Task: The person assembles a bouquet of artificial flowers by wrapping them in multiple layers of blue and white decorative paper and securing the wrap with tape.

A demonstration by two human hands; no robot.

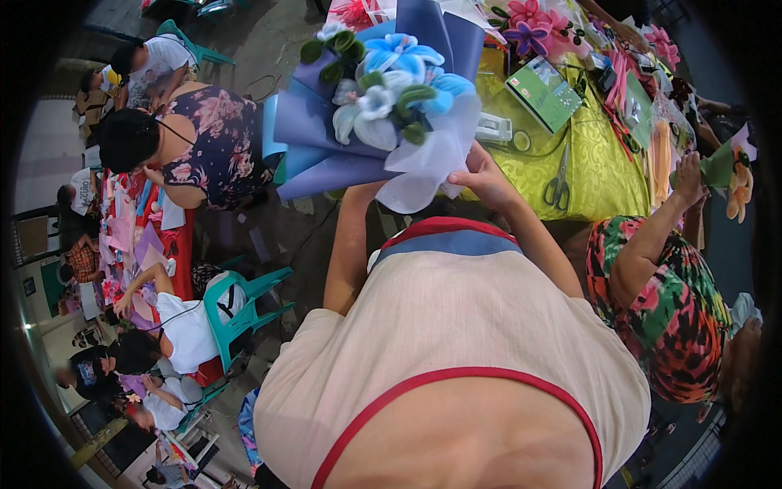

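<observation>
A bouquet [383, 106] of fuzzy blue and white flowers with dark green buds is held up in front of me. Around the flowers goes blue-violet wrapping paper [322, 122], with a sheer white sheet [432, 159] at the lower right. My right hand [486, 177] grips the wrap's right edge, its thumb pressed on the white sheet. From below, my left hand [364, 192] reaches behind the wrap and supports the bouquet; its fingers and the stems are hidden.
A table with a shiny yellow-green cloth [603, 175] holds scissors [558, 186], a tape roll [521, 140], a green box [544, 94] and pink flowers [562, 37]. At right, a co-worker's hand [689, 178] is near a small wrapped flower. People sit at a red table [183, 244] and green chair [236, 306] leftward.
</observation>
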